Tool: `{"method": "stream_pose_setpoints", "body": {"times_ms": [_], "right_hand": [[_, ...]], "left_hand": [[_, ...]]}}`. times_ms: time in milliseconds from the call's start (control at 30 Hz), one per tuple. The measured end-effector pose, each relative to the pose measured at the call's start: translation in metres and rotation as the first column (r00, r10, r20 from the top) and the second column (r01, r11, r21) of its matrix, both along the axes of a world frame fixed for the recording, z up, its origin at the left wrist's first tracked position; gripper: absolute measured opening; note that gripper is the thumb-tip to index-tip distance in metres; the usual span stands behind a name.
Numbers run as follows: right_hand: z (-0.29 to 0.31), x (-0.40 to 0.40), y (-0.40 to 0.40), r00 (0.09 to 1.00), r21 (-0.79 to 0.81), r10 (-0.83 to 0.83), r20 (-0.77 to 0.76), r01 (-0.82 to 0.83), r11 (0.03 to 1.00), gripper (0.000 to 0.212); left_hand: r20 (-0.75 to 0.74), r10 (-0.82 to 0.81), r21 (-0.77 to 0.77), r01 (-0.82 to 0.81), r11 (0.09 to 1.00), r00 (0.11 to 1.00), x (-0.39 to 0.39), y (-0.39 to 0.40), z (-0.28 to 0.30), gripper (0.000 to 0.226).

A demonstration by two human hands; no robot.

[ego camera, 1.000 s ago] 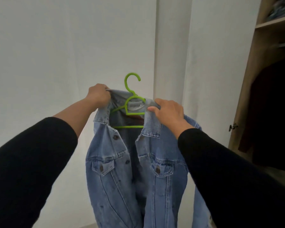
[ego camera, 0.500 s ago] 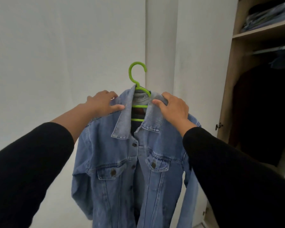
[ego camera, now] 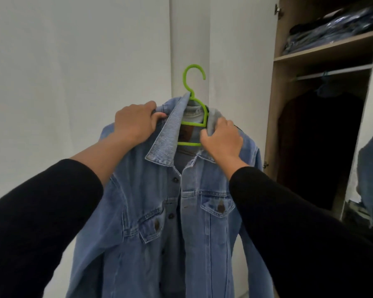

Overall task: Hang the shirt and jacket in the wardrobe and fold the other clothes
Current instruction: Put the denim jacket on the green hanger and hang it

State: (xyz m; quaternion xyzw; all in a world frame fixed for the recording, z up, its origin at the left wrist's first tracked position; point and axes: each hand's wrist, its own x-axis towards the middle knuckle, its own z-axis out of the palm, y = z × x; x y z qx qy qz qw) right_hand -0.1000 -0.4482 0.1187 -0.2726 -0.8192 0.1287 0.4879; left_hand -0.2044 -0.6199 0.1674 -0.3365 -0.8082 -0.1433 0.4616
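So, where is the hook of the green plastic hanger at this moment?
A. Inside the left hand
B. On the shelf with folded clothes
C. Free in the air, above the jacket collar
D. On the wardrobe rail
C: the green plastic hanger has its hook free against the white wall, above the blue denim jacket, far from the metal wardrobe rail.

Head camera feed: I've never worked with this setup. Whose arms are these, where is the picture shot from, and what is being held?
There is no machine here. The single picture comes from a camera worn on a person's head, looking forward and down, so the two black-sleeved arms are the wearer's own. The left hand and right hand each grip the collar of a denim jacket, which sits on a green hanger. The hanger's hook is free, not on anything. No table shows; behind is a white wall. At the right stands an open wardrobe with a rail, dark clothes hanging under it, and folded clothes on the shelf above.
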Motion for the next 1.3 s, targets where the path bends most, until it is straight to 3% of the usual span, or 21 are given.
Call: {"method": "stream_pose_setpoints", "body": {"times_ms": [133,300,433,633,767,900,1067,1300], "right_hand": [[0.005,0.007,0.004,0.991,-0.054,0.09,-0.095,-0.095,0.994,0.031],[0.011,0.011,0.008,0.963,-0.087,0.108,-0.248,-0.133,0.987,0.021],[0.013,0.019,0.021,0.955,-0.104,0.045,-0.293,-0.079,0.991,0.039],[0.0,0.022,0.038,0.989,-0.084,0.056,-0.139,-0.068,0.994,0.029],[-0.009,0.02,0.057,0.993,-0.184,0.116,-0.016,-0.117,0.976,0.026],[-0.005,0.022,0.083,0.994,-0.187,0.095,-0.054,-0.104,0.977,0.026],[0.006,0.023,0.138,0.998,-0.158,0.055,0.016,-0.052,0.986,0.031],[0.018,0.021,0.22,0.992,-0.204,0.125,0.021,-0.118,0.972,0.036]], "left_hand": [[-0.006,0.025,-0.01,-0.025,1.0,1.0,-0.002,0.012,0.002,0.039],[0.142,0.104,-0.082,-0.093,0.992,0.984,-0.008,0.031,0.004,0.036],[0.184,0.108,-0.08,-0.094,0.992,0.977,-0.017,0.035,0.004,0.038],[0.137,0.027,-0.045,-0.021,0.999,0.99,-0.012,0.053,0.004,0.045],[0.16,-0.021,-0.033,0.026,0.999,0.987,-0.006,0.077,0.01,0.045],[0.207,-0.054,-0.014,0.058,0.998,0.977,0.0,0.106,0.009,0.041],[0.197,-0.054,0.03,0.049,0.998,0.979,0.006,0.151,0.006,0.038],[0.184,-0.08,0.089,0.065,0.994,0.98,0.022,0.233,0.015,0.034]]}}
